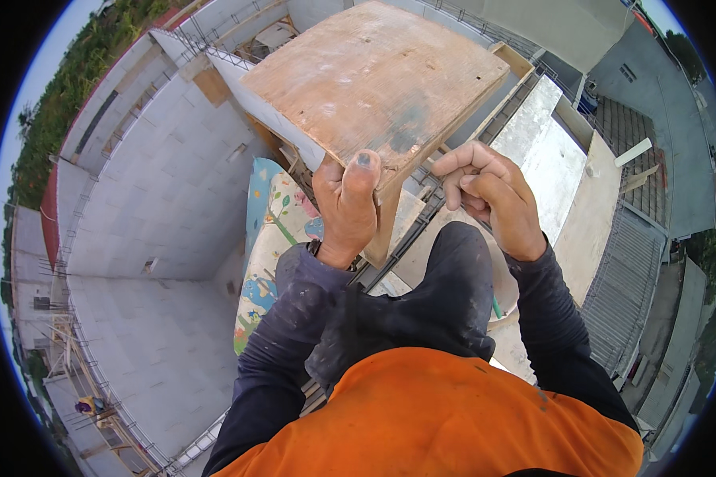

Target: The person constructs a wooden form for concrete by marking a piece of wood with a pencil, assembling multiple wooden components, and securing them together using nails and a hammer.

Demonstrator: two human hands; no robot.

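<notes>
My left hand (347, 208) grips the near edge of a large worn plywood board (374, 75), thumb on top, holding it up in front of me. My right hand (489, 195) is just right of it below the board's near corner, fingers curled and pinched together; I cannot tell whether something small is held in them. Dark sleeves and an orange vest fill the lower part of the view.
I stand high on a wall top with steel rebar (422, 219) running along it. Far below on the left are grey block walls (167, 175). A colourful patterned sheet (274, 230) lies beneath my left arm. Concrete slabs (553, 159) and roofs lie to the right.
</notes>
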